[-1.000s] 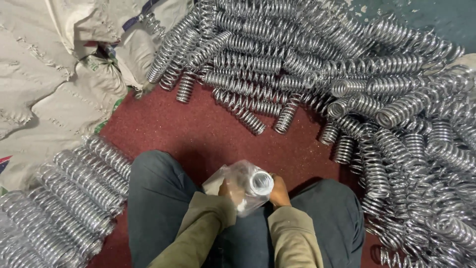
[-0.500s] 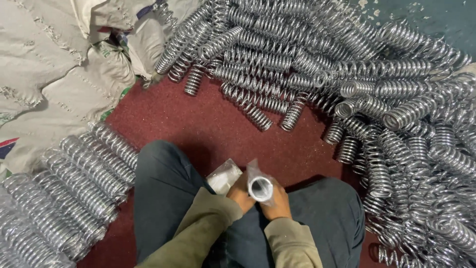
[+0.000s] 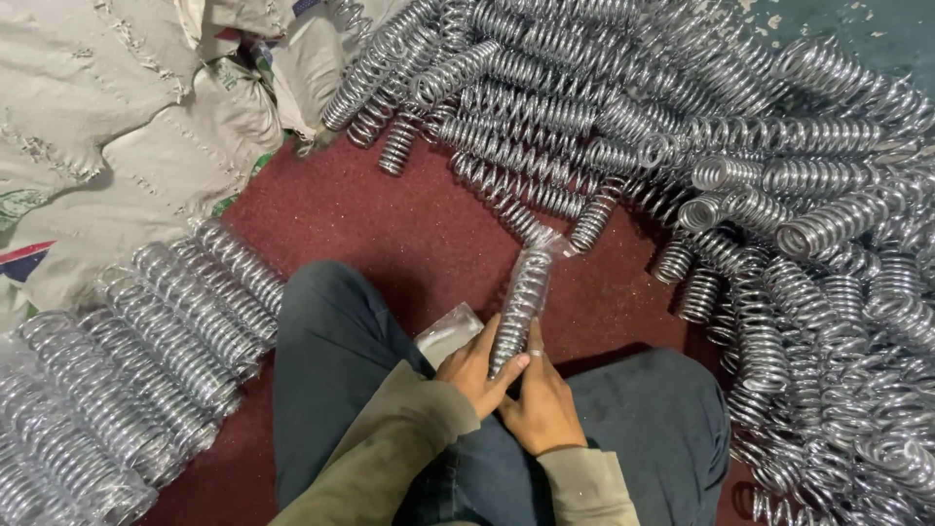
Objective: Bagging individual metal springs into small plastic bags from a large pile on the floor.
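Observation:
Both my hands hold one shiny steel coil spring in a clear plastic sleeve (image 3: pixel 523 295), which points away from me over the dark red floor (image 3: pixel 390 219). My left hand (image 3: pixel 474 364) grips its near end from the left. My right hand (image 3: pixel 542 402) grips it from the right and below, a ring on one finger. A stack of flat clear plastic bags (image 3: pixel 449 333) lies on my left knee, just beside my left hand.
A big heap of bare chrome springs (image 3: pixel 760 175) covers the floor ahead and to the right. A row of plastic-wrapped springs (image 3: pixel 146 341) lies at my left. White woven sacks (image 3: pixel 107 146) fill the upper left corner.
The spring was upright with its open end facing me; it is now tipped forward, lying lengthwise away from me. Both hands stay on its near end.

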